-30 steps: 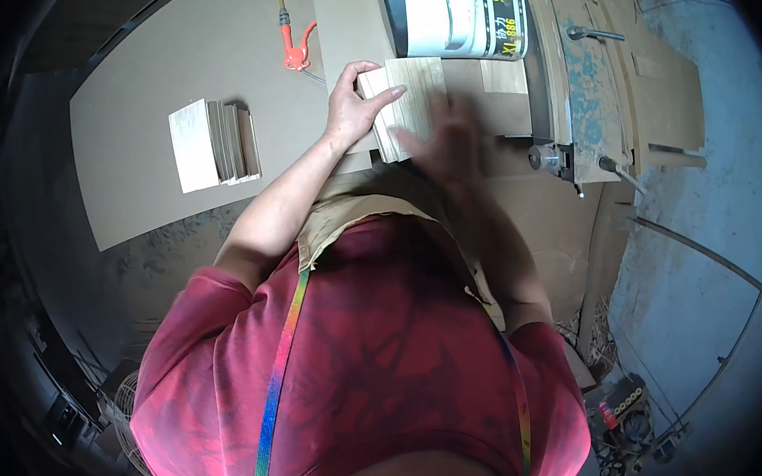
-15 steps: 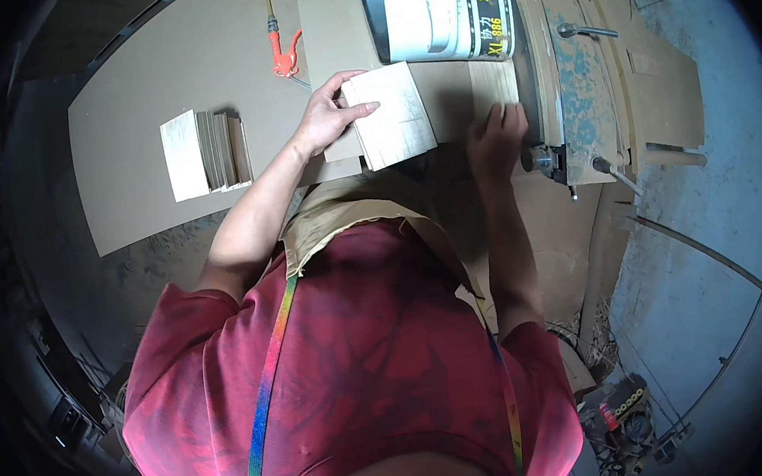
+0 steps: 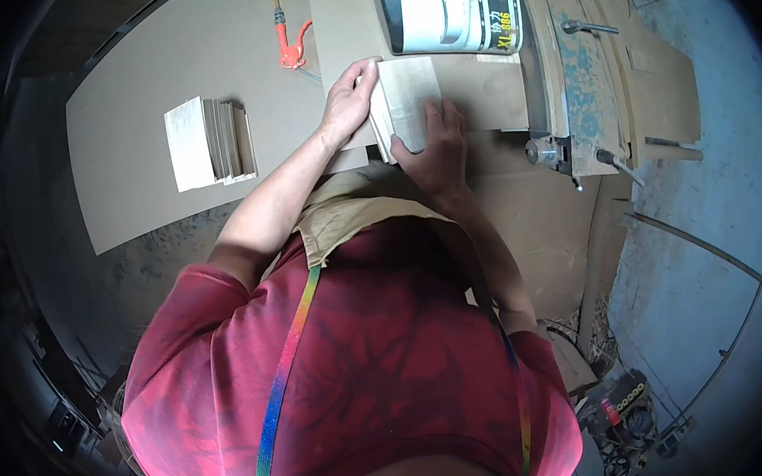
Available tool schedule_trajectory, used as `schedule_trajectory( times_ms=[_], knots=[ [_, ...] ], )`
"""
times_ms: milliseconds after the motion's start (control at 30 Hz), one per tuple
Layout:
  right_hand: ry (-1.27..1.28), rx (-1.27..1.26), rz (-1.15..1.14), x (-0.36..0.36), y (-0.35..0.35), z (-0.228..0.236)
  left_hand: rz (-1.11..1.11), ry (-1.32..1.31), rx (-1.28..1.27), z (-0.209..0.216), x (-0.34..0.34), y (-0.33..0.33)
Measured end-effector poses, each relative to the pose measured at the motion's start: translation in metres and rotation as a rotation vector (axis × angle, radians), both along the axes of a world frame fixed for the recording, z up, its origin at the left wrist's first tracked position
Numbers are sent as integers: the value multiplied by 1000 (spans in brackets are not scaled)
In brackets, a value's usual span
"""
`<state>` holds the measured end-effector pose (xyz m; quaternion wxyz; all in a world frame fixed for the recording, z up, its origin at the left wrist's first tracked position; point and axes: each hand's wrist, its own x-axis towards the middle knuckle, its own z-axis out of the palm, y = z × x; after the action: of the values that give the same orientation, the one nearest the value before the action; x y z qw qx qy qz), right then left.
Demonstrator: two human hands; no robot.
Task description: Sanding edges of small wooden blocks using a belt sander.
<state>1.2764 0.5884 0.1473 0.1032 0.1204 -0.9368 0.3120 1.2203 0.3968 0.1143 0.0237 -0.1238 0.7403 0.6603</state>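
A small stack of thin, pale wooden boards (image 3: 406,84) is held between my two hands over the front part of the workbench. My left hand (image 3: 354,103) grips its left edge, the thumb near the far left corner. Across the near right part of the top board lies my right hand (image 3: 434,155), its thumb at the near edge and its fingertips on the board's face. The left edges of the boards under the top one are fanned slightly. My right palm hides the near right corner.
On the brown bench top (image 3: 124,106), a row of similar boards (image 3: 211,144) stands at the left. A red air blow gun (image 3: 291,53) lies at the back. A white and black jug (image 3: 448,9) sits beyond the stack. Machine parts with metal handles (image 3: 593,26) are at the right.
My right hand has come left from the pale board below the jug and now rests on the stack. That board has gone from its spot. My left hand has shifted slightly right, and the stack is straighter.
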Motion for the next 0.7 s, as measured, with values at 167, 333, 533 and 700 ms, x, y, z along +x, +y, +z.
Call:
schedule_trajectory(
  times_ms=[167,333,533,700],
  knots=[
    [42,-161,170,-5,12,3,3,-196,668,10,1,-18],
    [90,-52,-4,-9,81,-4,-173,-198,687,10,1,-26],
    [128,315,-186,-58,133,-53,-142,-140,503,12,2,-12],
    [221,323,-203,-109,99,-45,-29,-121,235,1,1,9]
  ],
)
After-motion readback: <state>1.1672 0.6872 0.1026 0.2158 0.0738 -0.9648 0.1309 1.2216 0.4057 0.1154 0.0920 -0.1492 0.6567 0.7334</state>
